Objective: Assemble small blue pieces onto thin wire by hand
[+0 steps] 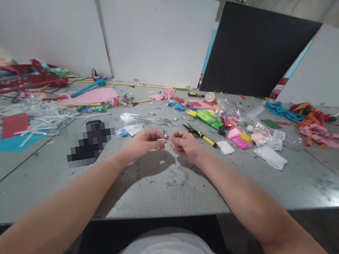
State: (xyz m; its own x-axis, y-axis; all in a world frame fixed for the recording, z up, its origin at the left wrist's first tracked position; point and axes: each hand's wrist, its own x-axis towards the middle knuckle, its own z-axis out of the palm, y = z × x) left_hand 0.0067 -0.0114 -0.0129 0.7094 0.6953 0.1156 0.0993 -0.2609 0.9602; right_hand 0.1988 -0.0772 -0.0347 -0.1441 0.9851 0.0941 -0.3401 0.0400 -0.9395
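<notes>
1. Two bare hands met over the grey counter (153, 189), fingertips nearly touching.
2. Left hand (144, 142) had thumb and fingers pinched together on a small pale piece (162, 139); what the piece was could not be told.
3. Right hand (184, 143) was curled, its fingers closed toward the same small piece, just beside the left fingertips; whether it actually gripped it was unclear.
4. Just beyond the right hand lay yellow-handled pliers (201, 135), near but apart from it.
5. Farther right of that hand sat a clear plastic bag (237, 112) with coloured blocks, green (208, 118), pink (236, 137) and yellow.
6. White paper scraps (271, 157) lay right of the right hand.
7. Beyond the left hand lay a clear wrapper (130, 118).
</notes>
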